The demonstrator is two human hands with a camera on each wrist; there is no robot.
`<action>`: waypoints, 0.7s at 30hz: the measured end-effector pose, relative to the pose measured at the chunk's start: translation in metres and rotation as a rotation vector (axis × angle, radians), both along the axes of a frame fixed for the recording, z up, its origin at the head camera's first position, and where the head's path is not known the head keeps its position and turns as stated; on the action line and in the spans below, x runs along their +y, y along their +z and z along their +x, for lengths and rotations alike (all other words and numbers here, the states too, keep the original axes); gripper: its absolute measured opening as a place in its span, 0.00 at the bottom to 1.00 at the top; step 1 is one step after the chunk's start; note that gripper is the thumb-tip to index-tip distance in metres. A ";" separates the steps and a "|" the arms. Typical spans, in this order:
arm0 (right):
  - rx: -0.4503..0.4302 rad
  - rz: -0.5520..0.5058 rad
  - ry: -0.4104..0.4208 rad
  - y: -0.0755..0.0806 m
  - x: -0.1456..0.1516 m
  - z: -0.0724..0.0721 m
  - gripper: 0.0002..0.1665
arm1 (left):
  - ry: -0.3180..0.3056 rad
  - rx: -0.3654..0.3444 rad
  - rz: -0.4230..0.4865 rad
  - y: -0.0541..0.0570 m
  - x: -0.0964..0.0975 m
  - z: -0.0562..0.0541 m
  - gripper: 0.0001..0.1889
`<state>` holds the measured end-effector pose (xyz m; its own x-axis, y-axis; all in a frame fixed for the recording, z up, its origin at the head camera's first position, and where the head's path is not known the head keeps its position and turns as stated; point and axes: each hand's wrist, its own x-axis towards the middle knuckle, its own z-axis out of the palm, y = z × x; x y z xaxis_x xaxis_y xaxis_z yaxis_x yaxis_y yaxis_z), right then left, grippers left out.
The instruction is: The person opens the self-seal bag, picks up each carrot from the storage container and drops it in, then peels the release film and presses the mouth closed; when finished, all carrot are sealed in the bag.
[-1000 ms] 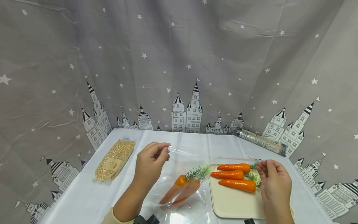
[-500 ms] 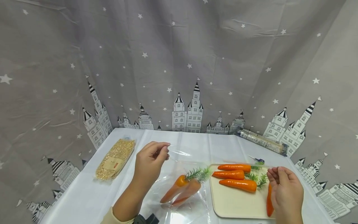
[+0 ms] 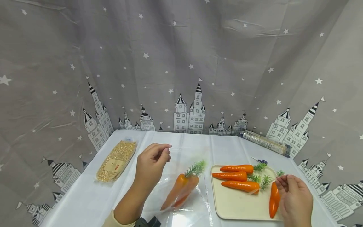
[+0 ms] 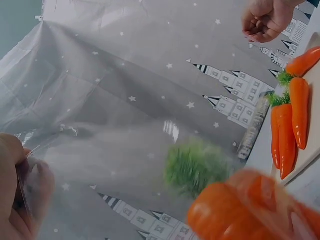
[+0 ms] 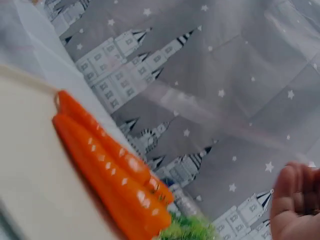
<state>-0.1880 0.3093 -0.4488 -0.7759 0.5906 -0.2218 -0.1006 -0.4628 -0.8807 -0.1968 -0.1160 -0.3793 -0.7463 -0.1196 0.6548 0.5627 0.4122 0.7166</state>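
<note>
Clear bag [image 3: 195, 200], orange carrots [image 3: 176, 190] inside | left hand [image 3: 152, 163] pinches bag | right hand [image 3: 296, 197], translucent strip [image 5: 192, 106]

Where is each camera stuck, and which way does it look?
Head: on the head, facing forward and down at the table; the left grip, right grip and left sleeve show.
Left wrist: on that wrist, facing carrots in the clear bag; both grips show.
Right wrist: on that wrist, facing the tray and curtain; the right grip shows.
Head and left wrist both show the bagged carrots.
</note>
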 end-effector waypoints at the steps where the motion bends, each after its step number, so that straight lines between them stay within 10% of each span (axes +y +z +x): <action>1: -0.060 0.052 0.028 -0.003 0.002 0.000 0.12 | 0.000 0.000 -0.001 0.000 0.000 -0.001 0.08; 9: -0.504 0.481 0.194 -0.036 0.012 -0.004 0.23 | -0.007 -0.004 0.022 -0.002 -0.004 -0.005 0.08; 21: -0.662 0.748 0.270 -0.041 0.021 -0.003 0.21 | -0.042 -0.011 0.036 -0.002 -0.004 -0.005 0.11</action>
